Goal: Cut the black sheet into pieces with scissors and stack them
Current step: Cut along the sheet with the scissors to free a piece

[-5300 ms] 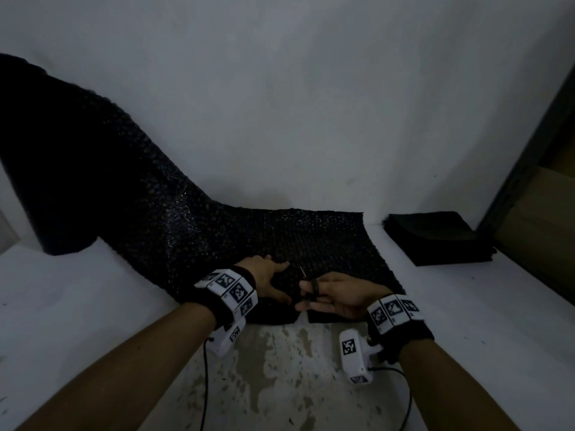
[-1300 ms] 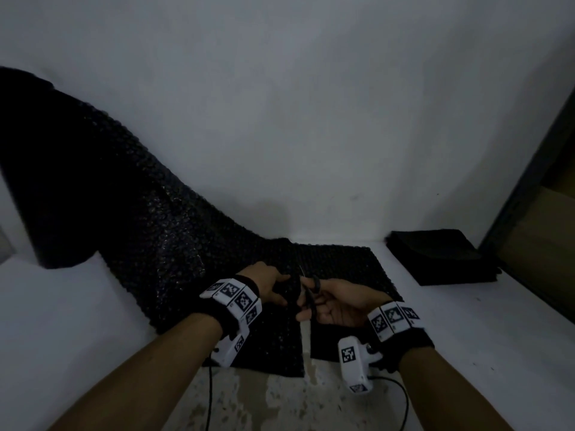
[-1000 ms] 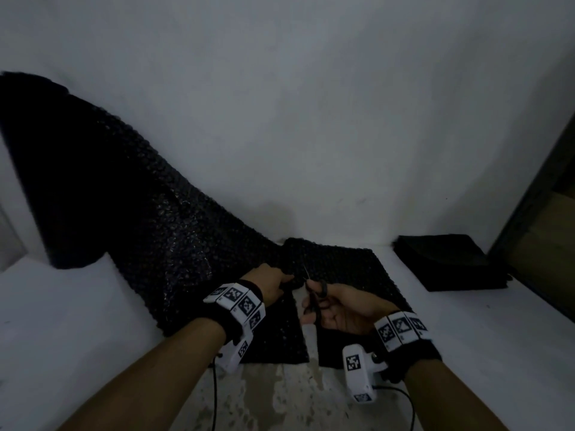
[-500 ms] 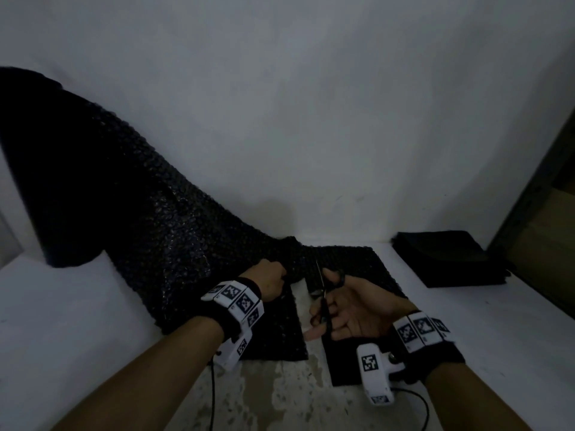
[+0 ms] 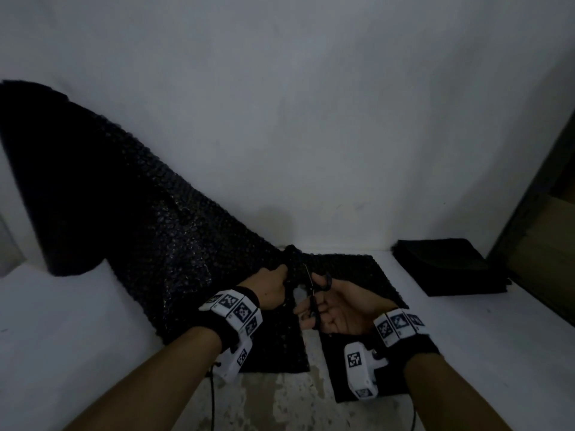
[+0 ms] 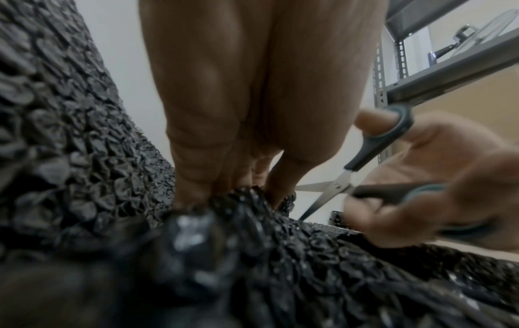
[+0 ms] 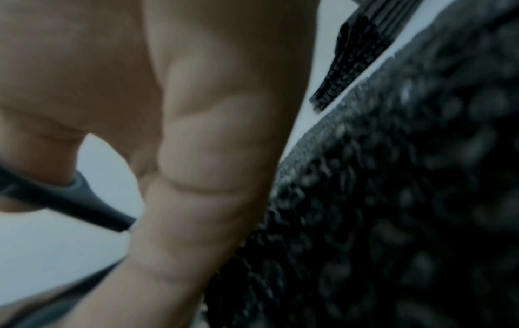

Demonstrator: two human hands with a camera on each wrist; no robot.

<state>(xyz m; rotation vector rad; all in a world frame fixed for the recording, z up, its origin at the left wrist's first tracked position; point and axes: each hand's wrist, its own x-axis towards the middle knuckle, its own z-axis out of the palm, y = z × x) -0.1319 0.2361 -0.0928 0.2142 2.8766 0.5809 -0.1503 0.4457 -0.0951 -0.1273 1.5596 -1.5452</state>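
Head view: one black sheet [image 5: 130, 231] lies on the desk [image 5: 56, 321], its long axis climbing from the scissors [image 5: 312, 293] up toward the far left against the wall, with one strip [image 5: 361, 275] right of the cut and one stack of pieces [image 5: 448, 265] further right. The left hand [image 5: 270, 289] pinches the sheet's bunched edge just left of the scissors. The right hand [image 5: 339, 309] grips the one pair through its loops, blades parted, tips pointing away toward the wall.
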